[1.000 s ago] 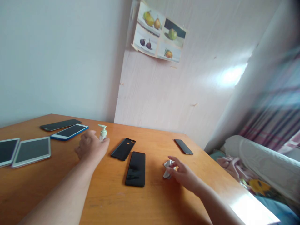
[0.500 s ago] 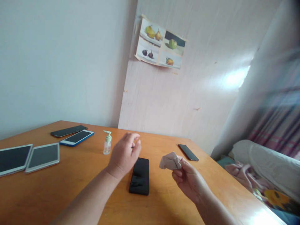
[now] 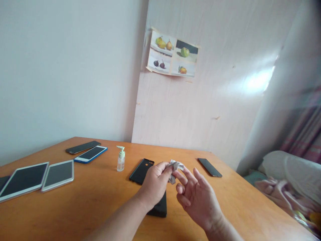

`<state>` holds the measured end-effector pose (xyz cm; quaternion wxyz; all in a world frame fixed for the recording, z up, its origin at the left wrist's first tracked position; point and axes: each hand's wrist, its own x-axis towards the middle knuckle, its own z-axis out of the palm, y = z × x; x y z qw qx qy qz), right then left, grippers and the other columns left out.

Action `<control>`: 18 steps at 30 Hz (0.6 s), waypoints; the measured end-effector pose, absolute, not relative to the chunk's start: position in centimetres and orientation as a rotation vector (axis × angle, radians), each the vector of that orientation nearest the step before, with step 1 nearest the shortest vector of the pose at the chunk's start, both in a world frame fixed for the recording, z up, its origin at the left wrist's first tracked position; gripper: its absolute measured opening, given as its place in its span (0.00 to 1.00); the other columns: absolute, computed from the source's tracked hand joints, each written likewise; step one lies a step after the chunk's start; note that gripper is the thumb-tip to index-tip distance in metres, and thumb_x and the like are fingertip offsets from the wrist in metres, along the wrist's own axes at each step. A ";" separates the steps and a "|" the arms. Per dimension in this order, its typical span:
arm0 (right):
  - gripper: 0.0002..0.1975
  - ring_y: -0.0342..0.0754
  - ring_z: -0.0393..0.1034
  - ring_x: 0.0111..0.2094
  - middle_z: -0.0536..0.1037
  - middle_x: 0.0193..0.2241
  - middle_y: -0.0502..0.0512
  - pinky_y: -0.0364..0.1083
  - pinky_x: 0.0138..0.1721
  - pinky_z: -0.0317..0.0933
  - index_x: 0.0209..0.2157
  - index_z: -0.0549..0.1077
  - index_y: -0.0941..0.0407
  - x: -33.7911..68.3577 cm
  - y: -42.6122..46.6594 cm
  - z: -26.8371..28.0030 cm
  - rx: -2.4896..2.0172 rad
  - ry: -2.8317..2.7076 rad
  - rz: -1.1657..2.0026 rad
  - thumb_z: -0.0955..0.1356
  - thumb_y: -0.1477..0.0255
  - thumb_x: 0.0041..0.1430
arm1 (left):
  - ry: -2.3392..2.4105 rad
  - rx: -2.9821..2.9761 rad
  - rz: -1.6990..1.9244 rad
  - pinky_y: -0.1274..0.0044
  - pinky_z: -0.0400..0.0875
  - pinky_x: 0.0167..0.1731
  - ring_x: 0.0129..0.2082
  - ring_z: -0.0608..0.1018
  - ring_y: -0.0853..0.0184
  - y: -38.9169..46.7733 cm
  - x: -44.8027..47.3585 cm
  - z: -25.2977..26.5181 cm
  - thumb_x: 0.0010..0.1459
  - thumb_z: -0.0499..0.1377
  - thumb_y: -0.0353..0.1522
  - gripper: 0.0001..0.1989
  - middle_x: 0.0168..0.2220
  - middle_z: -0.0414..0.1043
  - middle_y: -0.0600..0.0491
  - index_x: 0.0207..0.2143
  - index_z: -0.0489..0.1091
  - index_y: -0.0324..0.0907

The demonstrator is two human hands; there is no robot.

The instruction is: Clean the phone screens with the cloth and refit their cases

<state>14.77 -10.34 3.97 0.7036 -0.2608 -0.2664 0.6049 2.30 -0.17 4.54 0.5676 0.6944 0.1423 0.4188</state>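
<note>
A room in a home is shown. Soft furnishings are gathered at the right: white bedding [image 3: 288, 164], a pink blanket [image 3: 278, 190] bunched in front of it, and a striped curtain [image 3: 304, 130] hung above; a bedroom is probably seen, though that edge is blurred. A sheet of fruit pictures [image 3: 173, 55] is taped to the pale wall panel [image 3: 175, 110] behind the wooden worktop [image 3: 82, 211].
</note>
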 end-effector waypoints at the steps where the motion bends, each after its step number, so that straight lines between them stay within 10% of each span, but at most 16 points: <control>1: 0.20 0.44 0.71 0.29 0.75 0.51 0.57 0.39 0.18 0.46 0.51 0.70 0.50 14.8 -10.5 4.1 -0.560 -0.582 1.359 0.63 0.56 0.63 | 0.336 1.552 0.998 0.78 0.67 0.32 0.30 0.74 0.68 0.1 2.3 4.5 0.61 0.55 0.45 0.19 0.30 0.75 0.52 0.40 0.75 0.40; 10: 0.30 0.55 0.67 0.53 0.73 0.54 0.57 0.50 0.39 0.64 0.51 0.71 0.48 14.8 -10.6 3.9 -0.596 -0.628 1.313 0.60 0.43 0.58 | 0.376 1.879 1.235 0.67 0.66 0.54 0.52 0.74 0.59 0.5 1.4 4.4 0.65 0.52 0.41 0.17 0.51 0.75 0.47 0.50 0.73 0.46; 18: 0.38 0.57 0.59 0.61 0.67 0.60 0.54 0.63 0.55 0.57 0.58 0.65 0.43 14.0 -10.7 3.4 -0.770 -0.921 1.168 0.48 0.39 0.58 | 0.477 2.396 1.270 0.58 0.54 0.62 0.61 0.66 0.57 1.3 1.5 3.6 0.65 0.50 0.34 0.16 0.56 0.71 0.49 0.49 0.74 0.49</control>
